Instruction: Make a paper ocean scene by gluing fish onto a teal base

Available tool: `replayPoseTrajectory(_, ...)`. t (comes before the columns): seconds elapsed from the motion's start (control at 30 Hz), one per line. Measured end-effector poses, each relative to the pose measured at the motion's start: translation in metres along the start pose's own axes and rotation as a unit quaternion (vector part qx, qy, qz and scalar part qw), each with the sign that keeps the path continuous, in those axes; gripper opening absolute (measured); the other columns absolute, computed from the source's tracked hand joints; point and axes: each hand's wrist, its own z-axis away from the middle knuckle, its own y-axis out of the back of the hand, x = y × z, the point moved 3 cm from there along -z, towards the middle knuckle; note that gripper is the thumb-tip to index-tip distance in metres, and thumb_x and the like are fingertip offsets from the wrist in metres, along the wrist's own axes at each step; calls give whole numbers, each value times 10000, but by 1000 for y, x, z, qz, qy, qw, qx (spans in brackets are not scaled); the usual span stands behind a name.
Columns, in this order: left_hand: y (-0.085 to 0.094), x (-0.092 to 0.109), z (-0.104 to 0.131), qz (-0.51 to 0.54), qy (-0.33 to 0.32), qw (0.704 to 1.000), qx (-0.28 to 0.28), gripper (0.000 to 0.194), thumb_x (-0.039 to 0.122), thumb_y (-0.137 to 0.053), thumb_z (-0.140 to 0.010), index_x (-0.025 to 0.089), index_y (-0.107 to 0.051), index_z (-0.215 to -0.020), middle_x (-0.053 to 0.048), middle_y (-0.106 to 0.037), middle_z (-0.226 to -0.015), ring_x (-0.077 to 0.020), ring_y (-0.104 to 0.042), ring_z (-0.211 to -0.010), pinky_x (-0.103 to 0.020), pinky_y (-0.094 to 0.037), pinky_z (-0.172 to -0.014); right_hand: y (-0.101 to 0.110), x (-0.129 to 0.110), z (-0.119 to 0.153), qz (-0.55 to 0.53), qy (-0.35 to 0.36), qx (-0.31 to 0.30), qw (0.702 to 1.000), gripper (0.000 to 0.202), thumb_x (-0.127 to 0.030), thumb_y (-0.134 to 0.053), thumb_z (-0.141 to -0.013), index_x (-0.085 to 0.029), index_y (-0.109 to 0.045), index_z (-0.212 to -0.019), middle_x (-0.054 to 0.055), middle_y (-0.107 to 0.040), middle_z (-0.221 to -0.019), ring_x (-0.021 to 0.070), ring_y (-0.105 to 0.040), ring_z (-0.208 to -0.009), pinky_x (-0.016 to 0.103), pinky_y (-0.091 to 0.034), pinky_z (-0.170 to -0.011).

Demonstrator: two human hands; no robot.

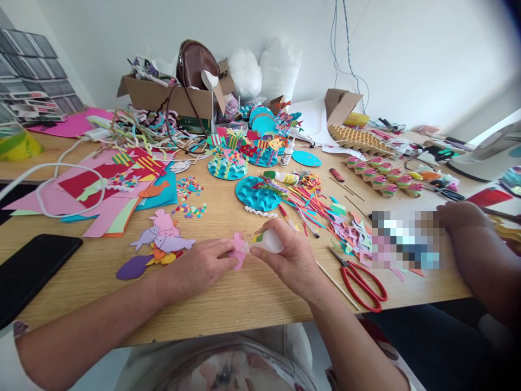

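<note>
Well, left hand [199,267]: fingertips touched the pink cutout [239,242] — pinching or resting, I couldn't tell.
Right hand [292,259]: wrapped around the white bottle [272,242], nozzle [247,248] at the cutout.

On the table [195,320], a paper cutout [239,252] lay between my left hand [199,265] and my right hand [293,263], which had the glue bottle [272,242] in it. Fish cutouts [176,244] lay left of them, with the phone [35,274] farther left and paper sheets [44,193] behind. Right of my hands lay scissors [376,286], with paper scraps [353,231] beyond. Near the wall [134,27], a bag [198,60] sat in a cardboard box [163,98].
</note>
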Motion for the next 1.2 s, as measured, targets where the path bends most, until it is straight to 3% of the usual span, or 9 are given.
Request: replayPoseTrajectory(1.2,5,2,-1,-10,-28,1000,6,250,205,-376,-933,199,-621,-980,-77,-618,-1042,-167,-567,-998,-308,-484,-863,2,2,10,-7,-17,-12,1000,198,-329,-618,-796,-205,-472,-848,-26,-503,-668,133,-460,-595,233,-329,-532)
